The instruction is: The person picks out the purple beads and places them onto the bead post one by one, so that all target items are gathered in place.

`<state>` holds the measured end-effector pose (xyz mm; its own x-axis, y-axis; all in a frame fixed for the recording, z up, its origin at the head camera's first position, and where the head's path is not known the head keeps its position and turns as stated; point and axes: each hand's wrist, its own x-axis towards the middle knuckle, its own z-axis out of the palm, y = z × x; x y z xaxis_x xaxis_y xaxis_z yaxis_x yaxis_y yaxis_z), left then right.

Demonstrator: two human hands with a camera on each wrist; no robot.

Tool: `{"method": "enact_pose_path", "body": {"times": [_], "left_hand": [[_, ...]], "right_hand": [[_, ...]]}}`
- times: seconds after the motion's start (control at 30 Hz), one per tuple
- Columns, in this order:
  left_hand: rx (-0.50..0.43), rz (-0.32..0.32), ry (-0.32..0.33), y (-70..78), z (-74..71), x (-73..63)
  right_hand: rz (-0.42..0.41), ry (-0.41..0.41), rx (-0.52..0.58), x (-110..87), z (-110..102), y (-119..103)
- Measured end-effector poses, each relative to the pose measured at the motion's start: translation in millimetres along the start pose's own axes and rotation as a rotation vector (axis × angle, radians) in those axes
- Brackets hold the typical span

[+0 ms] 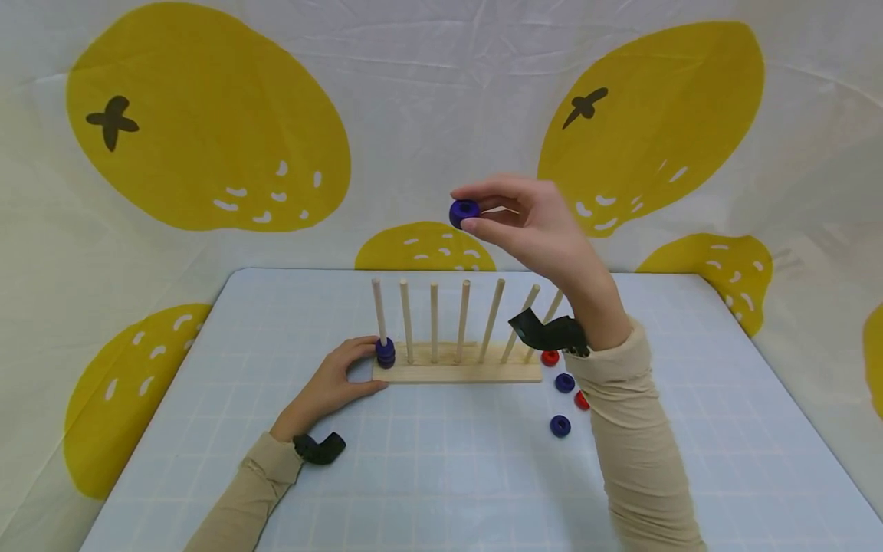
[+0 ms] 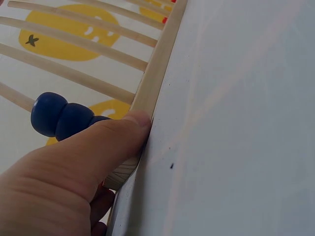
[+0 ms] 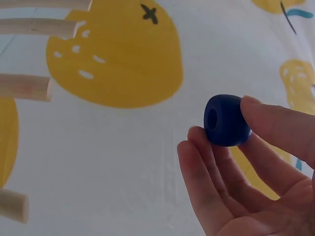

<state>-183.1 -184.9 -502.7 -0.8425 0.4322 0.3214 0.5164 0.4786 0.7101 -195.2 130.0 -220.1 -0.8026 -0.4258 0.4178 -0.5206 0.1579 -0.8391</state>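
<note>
High over the pegs, my right hand (image 1: 527, 218) pinches a blue bead (image 3: 226, 120) between thumb and fingers; the bead's hole shows in the right wrist view. On the table stands a wooden peg rack (image 1: 458, 373) with several upright pegs in a row. My left hand (image 1: 345, 376) grips the left end of its base, thumb on the front edge and fingers behind. Three blue beads (image 2: 49, 114) are stacked at the foot of the leftmost peg (image 1: 379, 310), beside the left fingers. The thumb partly covers the lowest bead in the left wrist view.
Right of the rack lie loose beads: a red bead (image 1: 549, 358), a blue bead (image 1: 564, 382), another red bead (image 1: 582, 400) partly behind the right sleeve, and a nearer blue bead (image 1: 560, 426). A fruit-patterned cloth (image 1: 441, 115) hangs behind the table (image 1: 414, 475).
</note>
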Motion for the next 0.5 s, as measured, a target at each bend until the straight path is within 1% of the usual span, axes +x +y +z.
{"method": "enact_pose_path", "body": {"times": [0.17, 0.33, 0.5], "left_hand": [[-0.005, -0.002, -0.004, -0.6, 0.1, 0.6], [-0.007, 0.000, -0.005, -2.0, 0.7, 1.1], [-0.009, 0.005, 0.001, -2.5, 1.3, 1.4]], "right_hand": [[-0.070, -0.031, 0.080, 7.1, 11.1, 0.7], [-0.178, -0.049, 0.158, 12.4, 21.8, 6.9], [-0.281, -0.058, 0.223, 16.9, 31.3, 18.9]]}}
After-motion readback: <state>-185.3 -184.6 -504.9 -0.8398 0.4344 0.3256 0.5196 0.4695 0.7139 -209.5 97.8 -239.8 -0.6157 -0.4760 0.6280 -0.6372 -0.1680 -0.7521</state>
